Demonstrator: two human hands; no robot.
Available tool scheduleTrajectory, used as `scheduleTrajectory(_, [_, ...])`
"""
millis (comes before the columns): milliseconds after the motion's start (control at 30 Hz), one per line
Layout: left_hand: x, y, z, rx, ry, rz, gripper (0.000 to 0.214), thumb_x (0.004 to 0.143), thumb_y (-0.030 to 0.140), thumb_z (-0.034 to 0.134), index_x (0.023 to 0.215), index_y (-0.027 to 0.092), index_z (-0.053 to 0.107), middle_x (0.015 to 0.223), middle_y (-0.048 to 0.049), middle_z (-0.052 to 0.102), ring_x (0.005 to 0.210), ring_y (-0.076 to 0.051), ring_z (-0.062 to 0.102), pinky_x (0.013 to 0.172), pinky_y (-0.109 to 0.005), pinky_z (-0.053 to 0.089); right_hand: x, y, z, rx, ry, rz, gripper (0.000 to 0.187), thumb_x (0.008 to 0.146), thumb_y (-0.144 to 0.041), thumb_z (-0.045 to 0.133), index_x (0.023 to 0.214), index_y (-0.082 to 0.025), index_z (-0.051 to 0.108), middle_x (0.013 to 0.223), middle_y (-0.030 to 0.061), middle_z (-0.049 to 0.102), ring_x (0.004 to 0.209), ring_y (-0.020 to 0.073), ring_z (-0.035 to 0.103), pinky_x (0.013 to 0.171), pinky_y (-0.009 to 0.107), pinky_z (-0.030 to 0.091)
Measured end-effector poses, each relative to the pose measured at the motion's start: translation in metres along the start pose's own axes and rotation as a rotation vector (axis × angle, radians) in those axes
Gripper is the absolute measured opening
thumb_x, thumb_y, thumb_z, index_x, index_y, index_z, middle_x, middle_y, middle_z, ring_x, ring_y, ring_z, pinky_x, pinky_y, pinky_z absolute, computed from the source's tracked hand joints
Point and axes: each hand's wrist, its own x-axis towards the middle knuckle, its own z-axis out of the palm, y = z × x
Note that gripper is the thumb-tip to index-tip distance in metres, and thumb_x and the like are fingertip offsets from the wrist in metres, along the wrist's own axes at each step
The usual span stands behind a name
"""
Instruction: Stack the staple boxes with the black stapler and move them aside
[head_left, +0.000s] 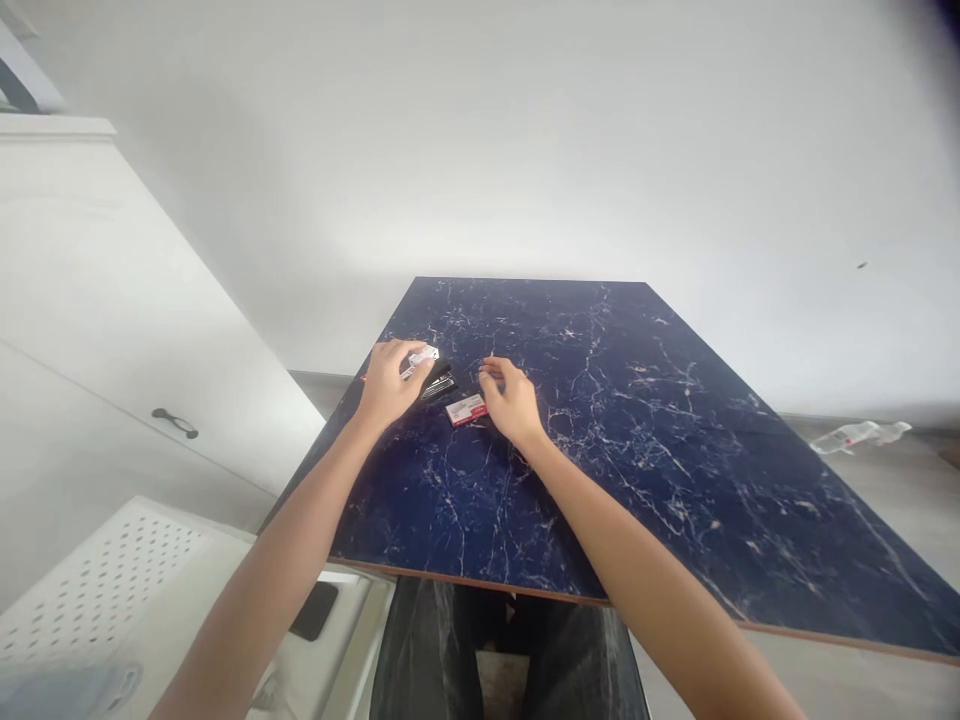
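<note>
My left hand (390, 380) rests on the dark blue marbled table (645, 440), its fingers closed round a small black stapler (436, 380) with a silver top. My right hand (514, 400) lies just to the right of it, fingers curled down onto the tabletop beside a small red and white box (466, 409). Whether the right fingers pinch anything is hidden. The box lies flat between the two hands, touching or nearly touching my right thumb.
A white cabinet with a dark handle (175, 422) stands at the left. A white perforated surface (112, 580) with a dark phone (315, 610) sits below it at the lower left. An empty plastic bottle (859, 436) lies on the floor at right.
</note>
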Motion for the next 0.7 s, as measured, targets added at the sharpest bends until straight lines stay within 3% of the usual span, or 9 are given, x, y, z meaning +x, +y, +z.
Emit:
scheduleTrajectory(67, [-0.003,0.009,0.004,-0.027,0.081,0.033,0.022,0.097,0.040,0.057,0.093,0.024,0.072,0.107,-0.0093,0.068,0.115,-0.030,0.054,0.109,-0.046,0.038,-0.003,0.008,-0.017,-0.048,-0.010,-0.010,0.029,0.099,-0.038,0.045,0.097,-0.021,0.068,0.101,0.0092,0.073,0.101,0.0257,0.064,0.095,0.041,0.048])
scheduleTrajectory(133, [-0.007,0.017,0.011,-0.047,0.049,0.101,0.022,0.096,0.037,0.058,0.085,0.024,0.072,0.115,-0.0099,0.067,0.121,-0.030,0.052,0.111,-0.048,0.036,-0.007,0.019,-0.033,-0.096,-0.057,-0.049,0.031,0.099,-0.037,0.044,0.085,-0.021,0.067,0.100,0.0099,0.072,0.102,0.0262,0.063,0.097,0.043,0.047])
scheduleTrajectory(200, [-0.010,0.021,0.017,-0.066,-0.029,0.168,0.017,0.094,0.032,0.059,0.103,0.025,0.072,0.135,-0.0102,0.060,0.132,-0.031,0.046,0.115,-0.050,0.032,-0.010,0.030,-0.046,-0.077,-0.131,-0.054,0.021,0.096,-0.033,0.050,0.097,-0.020,0.067,0.116,0.0109,0.070,0.107,0.0255,0.064,0.098,0.043,0.049])
scheduleTrajectory(300, [-0.007,0.015,0.018,-0.020,-0.072,0.189,0.051,0.091,0.029,0.061,0.141,0.026,0.055,0.152,-0.0119,0.048,0.142,-0.033,0.038,0.119,-0.052,0.025,-0.013,0.037,-0.058,-0.041,-0.254,-0.014,0.032,0.093,-0.030,0.056,0.123,-0.021,0.061,0.128,0.0113,0.067,0.112,0.0245,0.065,0.098,0.042,0.052])
scheduleTrajectory(367, [-0.002,0.000,0.013,0.068,-0.020,0.103,0.053,0.092,0.032,0.059,0.144,0.024,0.052,0.149,-0.0133,0.052,0.141,-0.033,0.041,0.120,-0.052,0.025,-0.016,0.034,-0.060,-0.101,-0.288,-0.050,0.034,0.095,-0.033,0.055,0.127,-0.021,0.061,0.124,0.0108,0.069,0.116,0.0266,0.063,0.101,0.045,0.050])
scheduleTrajectory(500, [0.008,-0.043,-0.008,0.303,0.061,-0.250,0.045,0.090,0.030,0.054,0.133,0.020,0.063,0.139,-0.0154,0.061,0.134,-0.038,0.047,0.114,-0.055,0.031,-0.025,0.019,-0.050,-0.217,-0.332,-0.203,0.047,0.096,-0.036,0.056,0.140,-0.020,0.056,0.137,0.0130,0.063,0.128,0.0320,0.055,0.109,0.051,0.043])
scheduleTrajectory(633, [0.009,-0.078,-0.029,0.289,-0.376,-0.298,0.049,0.077,0.027,0.064,0.125,0.027,0.070,0.132,-0.0091,0.068,0.119,-0.036,0.061,0.101,-0.047,0.045,-0.029,0.005,-0.027,-0.252,-0.392,-0.336,0.056,0.097,-0.024,0.050,0.152,-0.023,0.044,0.159,0.0122,0.041,0.143,0.0320,0.041,0.116,0.054,0.035])
scheduleTrajectory(700, [0.008,-0.084,-0.035,0.283,-0.448,-0.295,0.045,0.076,0.027,0.065,0.121,0.029,0.072,0.125,-0.0074,0.072,0.110,-0.033,0.065,0.095,-0.042,0.048,-0.028,0.001,-0.017,-0.268,-0.419,-0.382,0.054,0.096,-0.015,0.044,0.150,-0.024,0.048,0.157,0.0118,0.044,0.141,0.0304,0.043,0.115,0.052,0.037])
